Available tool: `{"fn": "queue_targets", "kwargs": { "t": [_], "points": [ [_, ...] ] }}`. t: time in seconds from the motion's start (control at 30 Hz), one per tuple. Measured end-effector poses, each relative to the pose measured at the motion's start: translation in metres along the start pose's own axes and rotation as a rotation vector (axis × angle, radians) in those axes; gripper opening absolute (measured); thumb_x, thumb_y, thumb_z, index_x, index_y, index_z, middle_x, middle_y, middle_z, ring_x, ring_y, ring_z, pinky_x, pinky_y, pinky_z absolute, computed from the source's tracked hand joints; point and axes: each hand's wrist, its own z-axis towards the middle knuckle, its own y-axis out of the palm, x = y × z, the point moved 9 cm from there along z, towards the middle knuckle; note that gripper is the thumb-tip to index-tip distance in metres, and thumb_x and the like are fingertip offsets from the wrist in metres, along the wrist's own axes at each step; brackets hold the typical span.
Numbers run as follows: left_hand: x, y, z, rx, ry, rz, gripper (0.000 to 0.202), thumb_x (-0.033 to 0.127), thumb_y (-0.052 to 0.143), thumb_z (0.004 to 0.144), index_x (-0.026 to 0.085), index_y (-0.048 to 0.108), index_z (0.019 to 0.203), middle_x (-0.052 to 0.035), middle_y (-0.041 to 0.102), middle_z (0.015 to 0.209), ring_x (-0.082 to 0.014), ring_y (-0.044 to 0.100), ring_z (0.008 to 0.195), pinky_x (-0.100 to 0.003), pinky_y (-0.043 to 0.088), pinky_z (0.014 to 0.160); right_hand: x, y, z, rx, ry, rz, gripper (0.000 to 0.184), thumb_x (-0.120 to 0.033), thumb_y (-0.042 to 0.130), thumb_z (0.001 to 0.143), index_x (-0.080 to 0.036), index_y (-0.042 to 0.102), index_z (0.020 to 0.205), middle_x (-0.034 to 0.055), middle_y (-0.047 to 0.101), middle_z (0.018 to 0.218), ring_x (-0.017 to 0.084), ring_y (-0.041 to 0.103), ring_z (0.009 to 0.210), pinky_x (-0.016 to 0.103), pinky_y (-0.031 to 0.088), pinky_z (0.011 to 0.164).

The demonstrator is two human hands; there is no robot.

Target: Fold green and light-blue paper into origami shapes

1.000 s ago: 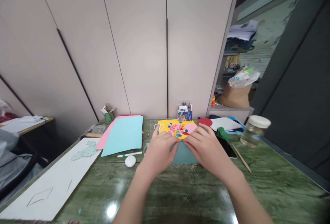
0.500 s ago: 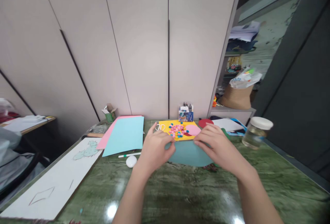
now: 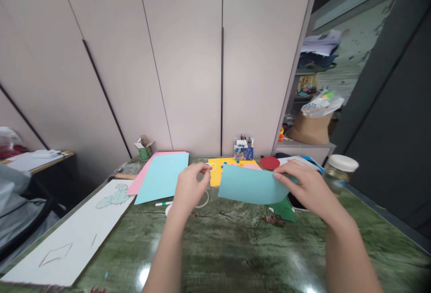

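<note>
My right hand (image 3: 305,187) pinches the right edge of a teal paper piece (image 3: 251,186) and holds it lifted above the green marble table (image 3: 235,248). My left hand (image 3: 190,187) is off the paper, fingers curled into a pinch beside the white scissors handles (image 3: 212,167); what it grips, if anything, I cannot make out. Behind the teal paper lies a yellow sheet (image 3: 215,174), mostly hidden. A dark green paper scrap (image 3: 284,210) lies under the teal piece's right corner.
A light blue sheet (image 3: 163,176) over a pink one lies at left, with a green pen (image 3: 162,203) below it. A long white paper with drawings (image 3: 67,239) lies along the left edge. A marker box (image 3: 243,150), red disc (image 3: 269,162) and glass jar (image 3: 338,174) stand behind.
Both hands were on the teal paper near the table. The right hand has now lifted it up and rightward; the left hand let go and pulled back toward the scissors.
</note>
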Motion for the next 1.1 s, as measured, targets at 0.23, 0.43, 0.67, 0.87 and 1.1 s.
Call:
{"fn": "queue_targets", "kwargs": {
  "t": [0.23, 0.43, 0.67, 0.87, 1.1],
  "points": [
    [0.017, 0.032, -0.006, -0.115, -0.008, -0.328, 0.022, 0.018, 0.051, 0.081, 0.021, 0.061, 0.102, -0.0037, 0.068, 0.103, -0.0163, 0.065, 0.089, -0.030, 0.052, 0.082, -0.006, 0.003, 0.003, 0.014, 0.026, -0.019, 0.025, -0.034, 0.040, 0.091, -0.021, 0.060, 0.083, 0.0047, 0.063, 0.083, 0.020, 0.055, 0.080, 0.034, 0.042, 0.072],
    [0.008, 0.033, -0.003, -0.042, -0.016, -0.251, 0.032, 0.019, 0.051, 0.083, 0.022, 0.054, 0.115, -0.0063, 0.061, 0.114, -0.0172, 0.061, 0.100, -0.033, 0.051, 0.087, -0.006, 0.007, 0.004, -0.009, 0.045, -0.033, 0.024, -0.034, 0.040, 0.091, -0.020, 0.059, 0.084, 0.0046, 0.062, 0.083, 0.019, 0.055, 0.079, 0.034, 0.041, 0.073],
    [0.000, 0.044, -0.003, -0.077, -0.019, -0.129, 0.041, 0.022, 0.051, 0.083, 0.017, 0.047, 0.123, -0.0114, 0.058, 0.120, -0.0234, 0.057, 0.109, -0.039, 0.049, 0.088, -0.004, 0.010, 0.004, -0.008, 0.019, -0.057, 0.025, -0.033, 0.039, 0.092, -0.020, 0.059, 0.086, 0.0053, 0.062, 0.083, 0.020, 0.054, 0.080, 0.034, 0.040, 0.072],
    [0.003, 0.050, -0.005, -0.116, -0.013, -0.113, 0.035, 0.025, 0.051, 0.084, 0.018, 0.051, 0.118, -0.0103, 0.063, 0.112, -0.0242, 0.061, 0.101, -0.040, 0.050, 0.085, -0.001, 0.014, 0.005, -0.008, 0.016, -0.084, 0.024, -0.033, 0.040, 0.091, -0.021, 0.060, 0.086, 0.0057, 0.063, 0.083, 0.021, 0.055, 0.080, 0.035, 0.040, 0.073],
    [0.005, 0.043, -0.004, -0.056, 0.011, -0.123, 0.026, 0.021, 0.054, 0.082, 0.019, 0.055, 0.108, -0.0070, 0.060, 0.102, -0.0194, 0.061, 0.090, -0.034, 0.052, 0.078, 0.002, 0.013, 0.006, 0.023, 0.016, -0.099, 0.022, -0.031, 0.042, 0.090, -0.021, 0.060, 0.087, 0.0052, 0.063, 0.083, 0.021, 0.055, 0.081, 0.035, 0.040, 0.074]
  ]
}}
